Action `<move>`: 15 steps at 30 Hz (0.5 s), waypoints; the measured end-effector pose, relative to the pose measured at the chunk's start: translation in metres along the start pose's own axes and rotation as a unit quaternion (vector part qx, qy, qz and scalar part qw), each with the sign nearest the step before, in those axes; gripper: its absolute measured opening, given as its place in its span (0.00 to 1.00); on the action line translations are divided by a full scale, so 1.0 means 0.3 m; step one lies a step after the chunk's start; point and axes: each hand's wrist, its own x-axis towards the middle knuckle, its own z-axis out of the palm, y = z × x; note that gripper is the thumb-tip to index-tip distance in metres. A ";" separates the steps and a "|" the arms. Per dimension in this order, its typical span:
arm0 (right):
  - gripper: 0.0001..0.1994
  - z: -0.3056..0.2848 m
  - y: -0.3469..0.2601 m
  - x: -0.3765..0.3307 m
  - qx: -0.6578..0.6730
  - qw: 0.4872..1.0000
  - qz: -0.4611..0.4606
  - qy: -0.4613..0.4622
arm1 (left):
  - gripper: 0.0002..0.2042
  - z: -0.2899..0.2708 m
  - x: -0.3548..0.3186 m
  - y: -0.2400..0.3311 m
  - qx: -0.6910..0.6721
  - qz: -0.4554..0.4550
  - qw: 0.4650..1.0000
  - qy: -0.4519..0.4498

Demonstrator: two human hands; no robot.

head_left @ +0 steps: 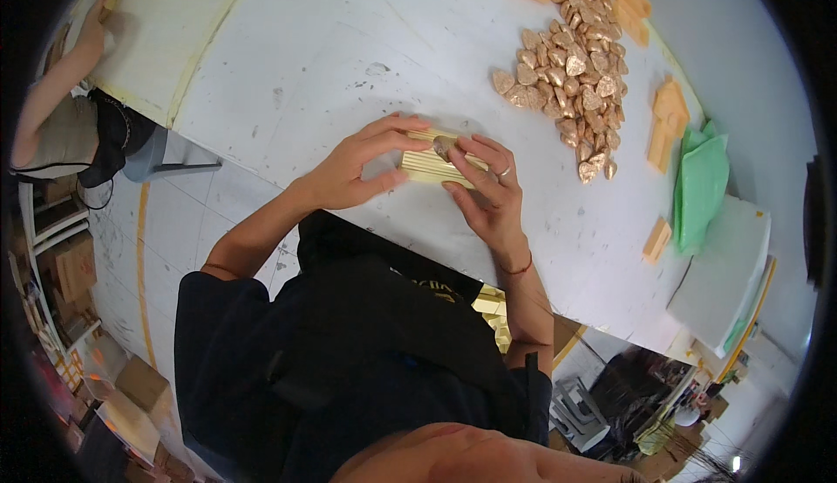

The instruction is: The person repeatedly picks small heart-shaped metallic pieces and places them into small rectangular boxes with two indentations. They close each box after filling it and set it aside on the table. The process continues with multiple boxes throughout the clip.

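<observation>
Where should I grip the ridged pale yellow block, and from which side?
Probably across the left end of the ridged block, coming from the left, where the left hand is, with thumb and fingers on opposite long edges. It looks longer than wide with fairly straight sides; a small gold-brown piece is near its middle, and the right hand crowds its right end.

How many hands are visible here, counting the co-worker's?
3: the person's left hand and right hand, both at the ridged yellow piece, and the co-worker's hand at upper left. The co-worker's other hand may be hidden.
</observation>
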 end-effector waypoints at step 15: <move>0.17 -0.067 0.013 -0.037 -0.117 0.991 -0.056 -0.040 | 0.06 -0.019 -0.016 -0.044 0.130 0.104 0.986 -0.022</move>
